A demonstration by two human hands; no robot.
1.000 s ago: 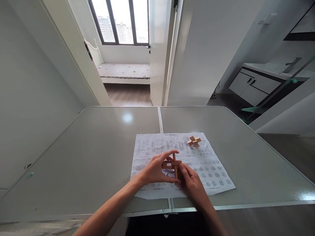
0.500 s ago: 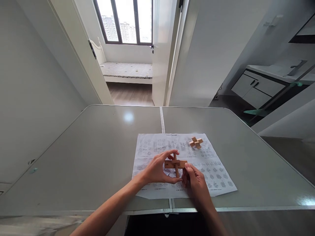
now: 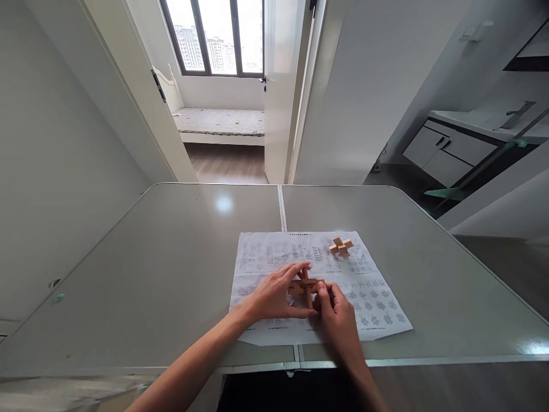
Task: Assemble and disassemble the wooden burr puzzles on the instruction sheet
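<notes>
Both my hands hold a small wooden cross-shaped puzzle [image 3: 306, 285] just above a printed instruction sheet [image 3: 369, 297]. My left hand [image 3: 274, 297] pinches it from the left, fingers over the top and thumb below. My right hand [image 3: 337, 315] grips its right end with closed fingers. A second, assembled wooden burr puzzle [image 3: 340, 246] lies untouched on the far right part of the sheet.
The sheet lies near the front edge of a grey folding table [image 3: 163, 269] with a seam down its middle. Beyond the table an open doorway [image 3: 223, 114] leads to a room with a window. A white cabinet [image 3: 446, 154] stands at the right.
My right hand has closed in on the right end of the wooden puzzle, and my left fingers have shifted over its top. The puzzle stays at about the same spot.
</notes>
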